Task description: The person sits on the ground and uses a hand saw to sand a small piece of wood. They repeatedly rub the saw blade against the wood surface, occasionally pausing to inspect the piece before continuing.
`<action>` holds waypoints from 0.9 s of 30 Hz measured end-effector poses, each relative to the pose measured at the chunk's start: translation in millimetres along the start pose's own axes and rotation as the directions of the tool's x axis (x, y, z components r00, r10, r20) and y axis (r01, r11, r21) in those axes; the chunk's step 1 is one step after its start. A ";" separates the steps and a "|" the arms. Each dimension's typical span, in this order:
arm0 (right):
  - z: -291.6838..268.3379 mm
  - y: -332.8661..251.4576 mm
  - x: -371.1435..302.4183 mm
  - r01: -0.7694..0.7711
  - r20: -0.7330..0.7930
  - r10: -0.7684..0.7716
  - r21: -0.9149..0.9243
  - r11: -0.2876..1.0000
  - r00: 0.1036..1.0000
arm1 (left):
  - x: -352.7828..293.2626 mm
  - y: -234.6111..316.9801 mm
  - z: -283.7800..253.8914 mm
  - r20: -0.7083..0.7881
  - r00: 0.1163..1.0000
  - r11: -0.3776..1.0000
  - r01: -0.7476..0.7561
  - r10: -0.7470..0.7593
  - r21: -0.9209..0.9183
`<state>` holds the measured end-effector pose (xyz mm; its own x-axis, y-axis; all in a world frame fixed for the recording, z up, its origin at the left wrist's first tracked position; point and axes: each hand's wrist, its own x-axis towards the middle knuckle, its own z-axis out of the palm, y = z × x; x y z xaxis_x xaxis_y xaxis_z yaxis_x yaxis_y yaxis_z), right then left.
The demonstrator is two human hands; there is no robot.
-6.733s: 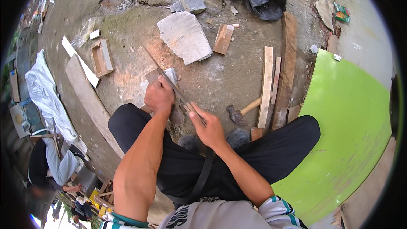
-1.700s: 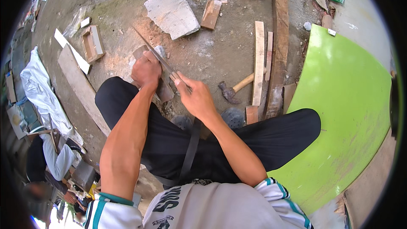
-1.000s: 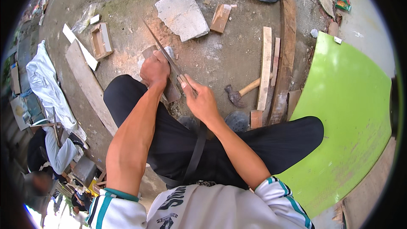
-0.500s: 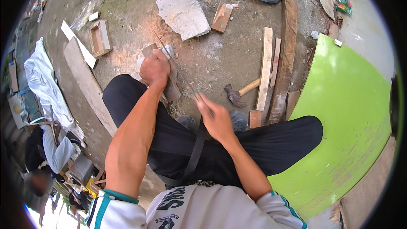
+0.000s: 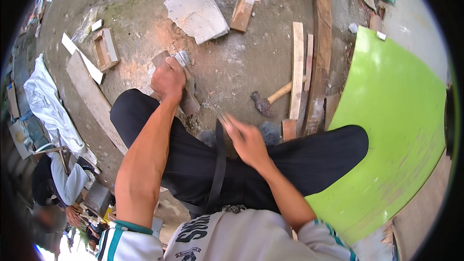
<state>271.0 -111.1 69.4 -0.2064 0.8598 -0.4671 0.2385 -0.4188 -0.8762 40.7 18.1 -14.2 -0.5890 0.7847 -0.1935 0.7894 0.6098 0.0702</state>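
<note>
My left hand (image 5: pixel 168 79) is closed on a short brown wooden board (image 5: pixel 191 104), pressing it over a pale block (image 5: pixel 181 58) near the ground. My fingers hide the board's middle. In my right hand (image 5: pixel 247 144) is the near end of a long thin saw (image 5: pixel 207 97), seen nearly edge-on. Its blade runs forward past the board, just right of my left hand. Motion blurs the saw and right fingers, and the handle is hidden. Orange-brown sawdust (image 5: pixel 170 36) lies on the ground beyond the board.
A claw hammer (image 5: pixel 271 100) lies right, beside wooden strips (image 5: pixel 296 72) and a thick plank (image 5: pixel 321 58). A stone slab (image 5: pixel 197 15), wood block (image 5: pixel 241 14) and small wooden box (image 5: pixel 106 48) lie ahead. A green panel (image 5: pixel 396 130) is right. Another person (image 5: pixel 63 179) sits far left.
My right hand has shifted slightly with the saw, whose visible blade reaches less far beyond my left hand. The left hand stays on the board. The whole view has shifted slightly.
</note>
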 end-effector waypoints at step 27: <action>20.0 -35.4 78.9 -0.159 0.104 0.173 -0.136 0.978 0.979 | -3.7 -0.1 -4.8 0.026 0.999 0.999 0.048 -0.047 -0.025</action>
<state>227.4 -34.3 61.2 -0.2599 0.7389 -0.6217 0.3952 -0.5061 -0.7666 42.0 15.6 -8.7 -0.6207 0.7519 -0.2223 0.7558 0.6492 0.0855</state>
